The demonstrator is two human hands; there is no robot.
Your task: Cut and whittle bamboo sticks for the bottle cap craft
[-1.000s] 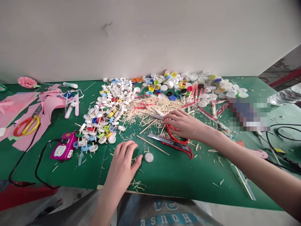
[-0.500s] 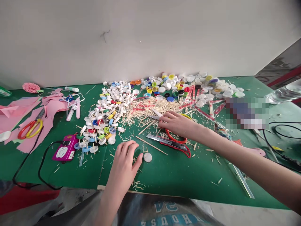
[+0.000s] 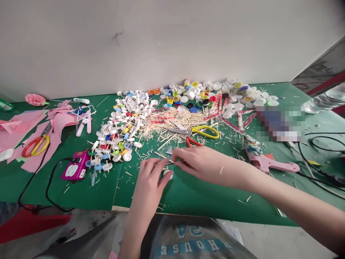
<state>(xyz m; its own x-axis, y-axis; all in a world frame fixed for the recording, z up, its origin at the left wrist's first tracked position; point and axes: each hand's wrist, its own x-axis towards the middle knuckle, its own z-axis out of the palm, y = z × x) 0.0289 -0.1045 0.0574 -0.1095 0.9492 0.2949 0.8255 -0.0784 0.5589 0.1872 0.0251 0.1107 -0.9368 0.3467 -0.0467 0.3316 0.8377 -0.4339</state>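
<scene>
My left hand [image 3: 151, 183] hovers low over the table with curved fingers and the thumb apart. Under its thumb lies a round whitish bottle cap [image 3: 167, 175], partly covered. Facing it, my right hand [image 3: 195, 163] pinches a thin stick between thumb and fingers, close to the left fingertips; its far end is hidden. A pale wooden stick [image 3: 161, 155] leads toward the pinch. Below the right hand only the blade tip of a utility knife [image 3: 169, 151] shows. Just beyond are open scissors [image 3: 185, 131] with one yellow and one red handle, the red one partly covered.
Caps with sticks through them [image 3: 121, 133] pile up left of the loose wooden sticks [image 3: 172, 120]. Loose caps [image 3: 194, 91] line the wall. A pink glue gun [image 3: 272, 163] lies right, a magenta box [image 3: 77, 165] with a cable left, near pink paper and more scissors [image 3: 36, 145].
My right hand has left the scissors and come nearer to my left hand, now pinching a thin stick over the knife. The left thumb now overlaps the cap. The view has shifted slightly.
</scene>
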